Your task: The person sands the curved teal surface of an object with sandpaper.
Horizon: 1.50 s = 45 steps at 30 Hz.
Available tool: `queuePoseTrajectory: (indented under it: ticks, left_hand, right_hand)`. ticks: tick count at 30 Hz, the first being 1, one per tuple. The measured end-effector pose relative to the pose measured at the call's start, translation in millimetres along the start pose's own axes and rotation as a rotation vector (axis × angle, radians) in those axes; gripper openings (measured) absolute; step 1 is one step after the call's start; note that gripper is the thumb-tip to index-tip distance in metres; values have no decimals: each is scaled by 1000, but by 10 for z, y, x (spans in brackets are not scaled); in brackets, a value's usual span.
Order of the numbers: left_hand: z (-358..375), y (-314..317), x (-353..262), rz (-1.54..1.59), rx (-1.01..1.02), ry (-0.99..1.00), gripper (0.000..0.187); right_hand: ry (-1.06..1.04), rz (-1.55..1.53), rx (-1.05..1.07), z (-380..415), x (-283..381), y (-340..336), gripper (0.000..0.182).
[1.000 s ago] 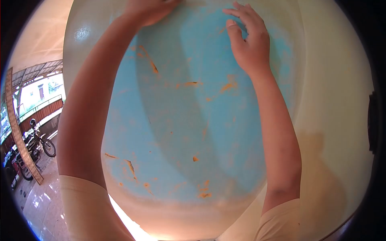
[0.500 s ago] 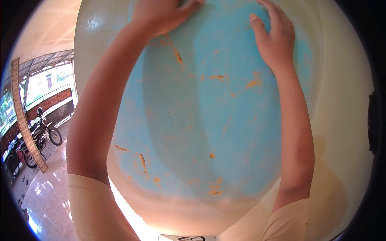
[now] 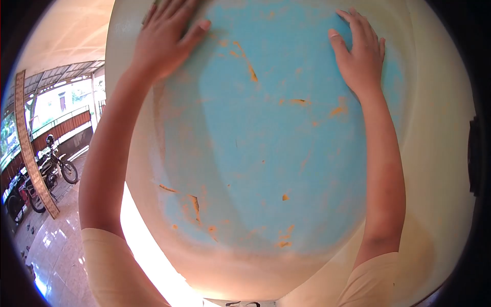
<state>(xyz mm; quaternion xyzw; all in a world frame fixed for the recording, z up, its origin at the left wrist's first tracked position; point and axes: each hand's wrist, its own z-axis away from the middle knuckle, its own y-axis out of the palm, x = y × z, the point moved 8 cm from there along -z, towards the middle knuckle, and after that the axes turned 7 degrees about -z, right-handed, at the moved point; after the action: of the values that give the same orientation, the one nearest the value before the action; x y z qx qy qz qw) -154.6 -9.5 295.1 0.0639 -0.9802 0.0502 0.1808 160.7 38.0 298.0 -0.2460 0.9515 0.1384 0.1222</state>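
Note:
A large cream-coloured surface with rounded edges fills the middle of the head view. It bears a broad blue patch [image 3: 286, 153] with scattered orange-brown chips and scratches. At its upper left my left hand [image 3: 166, 43] lies against the surface, thumb spread away from the fingers; the fingertips are partly cut off by the top edge. My right hand [image 3: 360, 53] rests flat on the upper right of the blue patch, fingers apart. Nothing shows in the right hand, and whether anything thin lies under the left palm is hidden.
To the left, a motorcycle [image 3: 64, 169] stands beyond a slanting post [image 3: 30, 143] on a shiny tiled floor [image 3: 61, 256]. Behind it runs a low wall with a railing [image 3: 66, 125]. A dark object [image 3: 474, 156] shows at the far right edge.
My left hand has moved left and slightly down across the surface. The blue patch now appears farther right in view, and my right hand appears slightly right and lower.

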Motion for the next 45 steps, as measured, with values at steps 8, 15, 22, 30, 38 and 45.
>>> queuePoseTrajectory:
  ticks: [8, 15, 22, 30, 38, 45]
  left_hand:
    - [725, 48, -472, 58, -141, 117, 76]
    - [844, 40, -53, 33, -123, 220, 71]
    - [-35, -8, 432, -6, -107, -47, 68]
    - [982, 80, 201, 16, -251, -147, 74]
    - [3683, 447, -964, 171, 98, -370, 77]
    - [4838, 544, -1650, 206, 200, -341, 85]
  right_hand:
    - [17, 55, 13, 41, -3, 26, 46]
    - [-96, 101, 58, 120, 99, 79, 51]
    - [-182, 127, 120, 405, 633, 74, 56]
    - [34, 65, 299, 1462, 1220, -113, 58]
    - [435, 17, 254, 3030, 1478, -468, 64]
    - [318, -63, 328, 4296, 1964, -637, 62]
